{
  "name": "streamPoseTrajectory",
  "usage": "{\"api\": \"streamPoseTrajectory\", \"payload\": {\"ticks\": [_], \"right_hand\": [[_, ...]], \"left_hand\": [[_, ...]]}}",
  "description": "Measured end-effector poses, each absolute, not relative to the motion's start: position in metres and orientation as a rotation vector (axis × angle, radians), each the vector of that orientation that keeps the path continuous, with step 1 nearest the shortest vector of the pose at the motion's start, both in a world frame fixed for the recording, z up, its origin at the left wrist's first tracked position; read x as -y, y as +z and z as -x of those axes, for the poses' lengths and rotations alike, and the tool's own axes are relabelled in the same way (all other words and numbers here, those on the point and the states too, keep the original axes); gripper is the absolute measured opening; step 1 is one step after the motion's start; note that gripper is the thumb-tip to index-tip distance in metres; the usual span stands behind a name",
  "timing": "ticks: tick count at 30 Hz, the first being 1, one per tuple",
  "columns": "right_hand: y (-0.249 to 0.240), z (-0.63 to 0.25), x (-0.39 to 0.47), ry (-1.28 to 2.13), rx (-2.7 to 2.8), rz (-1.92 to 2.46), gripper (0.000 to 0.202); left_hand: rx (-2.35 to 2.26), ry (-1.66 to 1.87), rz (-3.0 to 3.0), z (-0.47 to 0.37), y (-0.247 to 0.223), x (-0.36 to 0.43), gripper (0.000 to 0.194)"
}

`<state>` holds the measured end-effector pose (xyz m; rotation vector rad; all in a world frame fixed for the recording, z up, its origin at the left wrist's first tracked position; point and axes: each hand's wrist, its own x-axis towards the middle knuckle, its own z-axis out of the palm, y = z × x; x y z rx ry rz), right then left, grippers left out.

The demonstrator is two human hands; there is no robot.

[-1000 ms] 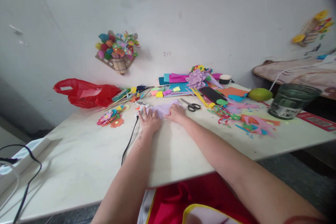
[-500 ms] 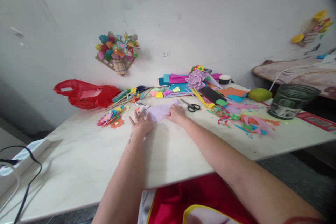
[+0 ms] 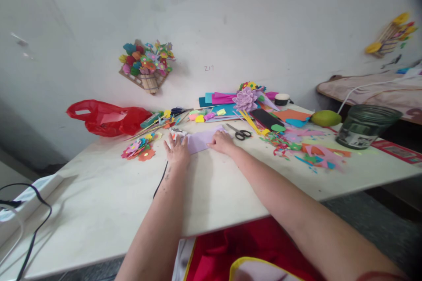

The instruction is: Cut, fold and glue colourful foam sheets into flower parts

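Note:
A light purple sheet (image 3: 199, 141) lies flat on the white table (image 3: 115, 210). My left hand (image 3: 178, 150) rests at its left edge with the fingers spread. At the sheet's right end is my right hand (image 3: 222, 142), its fingers curled together on the edge of the sheet. Just beyond my left hand sits a white and orange object (image 3: 178, 132), partly hidden by the fingers. Black-handled scissors (image 3: 242, 134) lie to the right of my right hand.
Foam flowers (image 3: 140, 147) and a red plastic bag (image 3: 112, 118) are at the left. On the right are a phone (image 3: 266, 120), colourful scraps (image 3: 316, 158), a yellow-green oval object (image 3: 326, 118) and a green glass jar (image 3: 362, 126). A power strip (image 3: 36, 193) stands at the far left.
My left hand has turned more upright and moved slightly up, off the sheet's near left corner. A black cable now shows beside the left forearm. My right hand has shifted only slightly.

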<state>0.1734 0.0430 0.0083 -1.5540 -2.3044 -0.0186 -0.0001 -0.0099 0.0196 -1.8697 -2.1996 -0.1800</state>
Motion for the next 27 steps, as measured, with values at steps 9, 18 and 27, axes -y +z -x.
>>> {"api": "streamPoseTrajectory", "payload": {"ticks": [9,18,27], "right_hand": [[-0.003,-0.196,-0.061,0.156,2.399,1.165,0.016],[0.001,-0.186,-0.056,0.140,2.431,1.119,0.012],[0.007,-0.173,-0.041,0.126,2.514,1.075,0.010]], "left_hand": [[2.159,-0.492,1.806,0.001,0.031,0.010,0.048],[1.900,-0.721,2.094,-0.013,0.029,0.011,0.033],[1.774,-0.622,2.464,-0.013,0.016,0.006,0.022]]}}
